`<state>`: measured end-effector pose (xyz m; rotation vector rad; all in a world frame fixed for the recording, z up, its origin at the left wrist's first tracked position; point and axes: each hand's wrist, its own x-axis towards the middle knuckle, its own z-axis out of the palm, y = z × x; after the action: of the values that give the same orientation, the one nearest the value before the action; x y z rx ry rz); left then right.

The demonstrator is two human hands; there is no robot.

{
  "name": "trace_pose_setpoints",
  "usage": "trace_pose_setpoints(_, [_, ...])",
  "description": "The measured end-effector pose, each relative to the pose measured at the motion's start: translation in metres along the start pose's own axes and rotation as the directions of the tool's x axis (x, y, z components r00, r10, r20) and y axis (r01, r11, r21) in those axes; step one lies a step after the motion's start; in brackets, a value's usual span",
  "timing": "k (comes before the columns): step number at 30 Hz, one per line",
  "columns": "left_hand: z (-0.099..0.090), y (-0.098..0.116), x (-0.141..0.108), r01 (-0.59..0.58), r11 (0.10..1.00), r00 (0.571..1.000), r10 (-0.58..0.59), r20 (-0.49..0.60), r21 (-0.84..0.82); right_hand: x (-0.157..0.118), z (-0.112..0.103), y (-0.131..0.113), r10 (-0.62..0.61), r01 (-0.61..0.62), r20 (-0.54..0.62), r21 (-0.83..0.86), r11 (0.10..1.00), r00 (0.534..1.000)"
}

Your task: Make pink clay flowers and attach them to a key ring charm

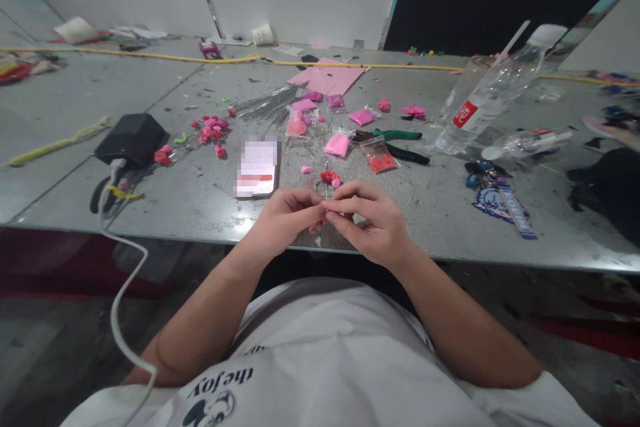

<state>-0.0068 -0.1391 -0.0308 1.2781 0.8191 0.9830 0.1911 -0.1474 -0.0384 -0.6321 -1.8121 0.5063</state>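
Observation:
My left hand [293,217] and my right hand [373,219] meet fingertip to fingertip above the table's front edge. Both are closed in a pinch; whatever lies between the fingertips is too small and hidden to name. Just beyond them sits a red clay piece [330,177] with a pink bit [336,183] at its side. A small pink lump [307,169] rests to its left. Behind are small bags of pink clay [337,144] and red clay [381,159]. A lit phone [258,168] lies left of my hands.
On the grey table [200,213] are a black charger [131,139] with a white cable, red and pink clay flowers [213,130], thin wires [267,103], green-handled pliers [407,152], an upright bottle [483,110], a lying bottle [530,142] and a keychain [500,203].

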Motion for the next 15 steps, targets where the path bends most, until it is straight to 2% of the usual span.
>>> trace_pose_setpoints(4, [-0.001,0.001,-0.001,-0.006,0.997,0.999,0.003,0.034,0.077,0.0,-0.002,-0.001,0.057,-0.058,0.019,0.083,0.995,0.998])
trace_pose_setpoints(8, [-0.003,0.004,-0.003,-0.024,0.983,0.997,0.009,0.079,0.184,0.002,-0.007,-0.002,0.234,-0.259,0.128,0.247,0.934,0.964])
trace_pose_setpoints(11, [-0.003,0.006,-0.004,-0.062,0.976,0.988,0.029,0.155,0.208,0.004,-0.011,-0.001,0.392,-0.474,0.272,0.406,0.781,0.879])
trace_pose_setpoints(15, [-0.002,0.004,-0.004,-0.114,0.972,0.978,0.073,0.195,0.205,0.003,-0.015,0.002,0.541,-0.71,0.46,0.476,0.518,0.704])
